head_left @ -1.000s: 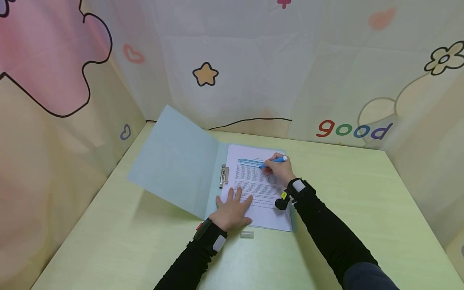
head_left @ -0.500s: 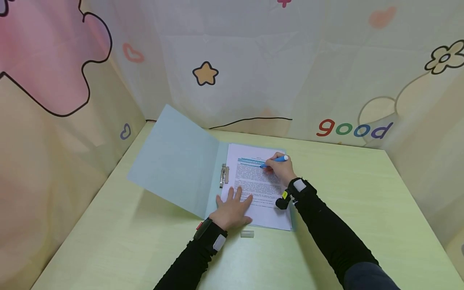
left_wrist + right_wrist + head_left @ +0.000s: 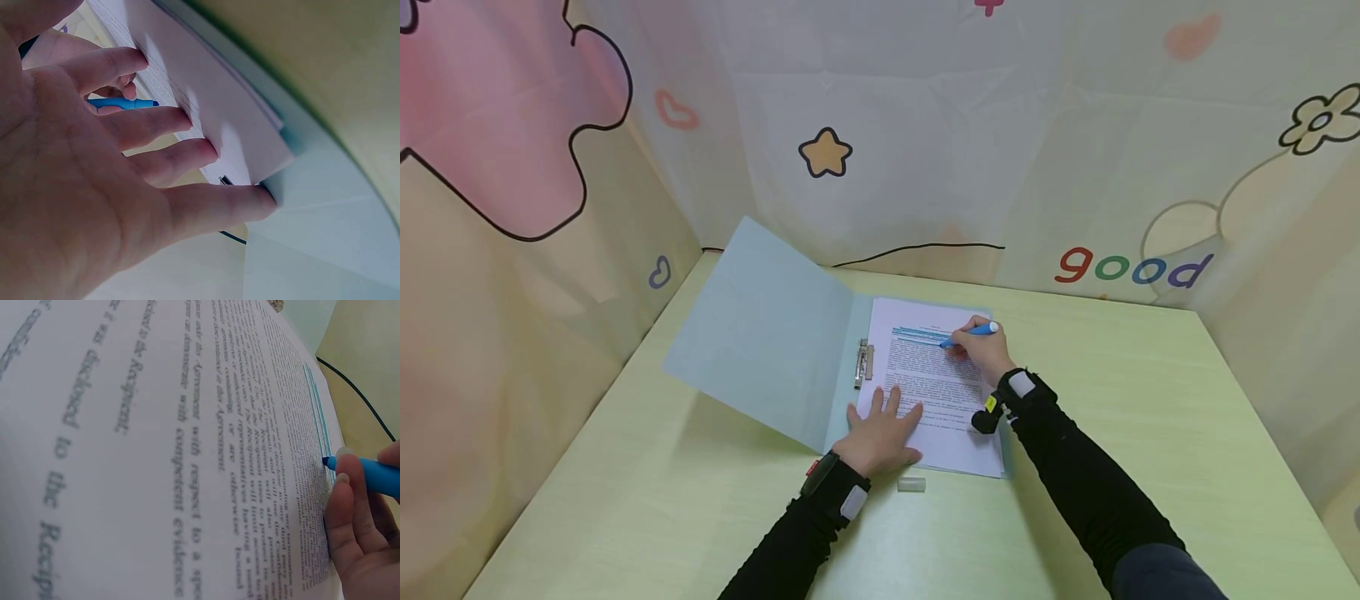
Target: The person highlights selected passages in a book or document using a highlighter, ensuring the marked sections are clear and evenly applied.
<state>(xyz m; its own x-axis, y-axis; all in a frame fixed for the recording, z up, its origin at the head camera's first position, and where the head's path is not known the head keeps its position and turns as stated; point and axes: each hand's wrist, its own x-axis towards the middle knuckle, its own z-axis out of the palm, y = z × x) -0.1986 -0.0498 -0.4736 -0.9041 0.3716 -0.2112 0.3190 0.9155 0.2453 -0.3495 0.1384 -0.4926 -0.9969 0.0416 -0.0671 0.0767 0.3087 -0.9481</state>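
Observation:
My right hand [image 3: 985, 352] pinches a blue highlighter [image 3: 981, 329], its tip at the printed text on the upper part of a white sheet [image 3: 955, 446]. Blue-green lines [image 3: 317, 406] run across the top rows of text in the right wrist view. With fingers spread, my left hand [image 3: 878, 442] rests on the sheet's lower left corner; its little finger lies at the folder's inner edge in the left wrist view. The papers lie in a light blue folder [image 3: 767, 333] whose cover stands tilted up at the left. A metal clip [image 3: 862, 364] sits at the folder's spine.
A small grey-white cap-like piece [image 3: 912, 485] lies on the pale table [image 3: 1112, 400] just below the sheet. A printed curtain [image 3: 910, 125] closes off the back and both sides.
My right hand and the highlighter have shifted very slightly to the right along the text. The left hand and the folder have stayed in place.

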